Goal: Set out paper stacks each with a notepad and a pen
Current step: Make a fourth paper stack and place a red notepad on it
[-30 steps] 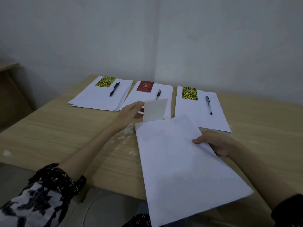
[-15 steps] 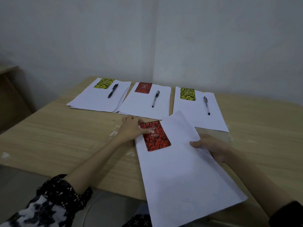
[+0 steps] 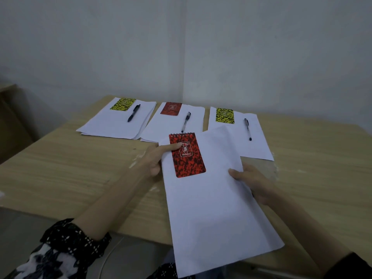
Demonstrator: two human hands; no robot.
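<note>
Paper stack [image 3: 217,208] lies long from 6 to 12 o'clock, near end hanging off the table [image 3: 60,168]. Red notepad [image 3: 187,155] sits at its 11 o'clock corner. Left hand [image 3: 159,158] is nearer, thumb pressing the notepad. Right hand [image 3: 249,182] pinches the stack's 3 o'clock edge. No pen here yet.

Print on red notepad [image 3: 187,155] cover too small to read. Right hand [image 3: 254,183] fingers hidden beneath near paper stack [image 3: 217,208]. Near paper stack overhanging table [image 3: 60,168] front edge, covering near left corner of right far stack [image 3: 255,137].
</note>
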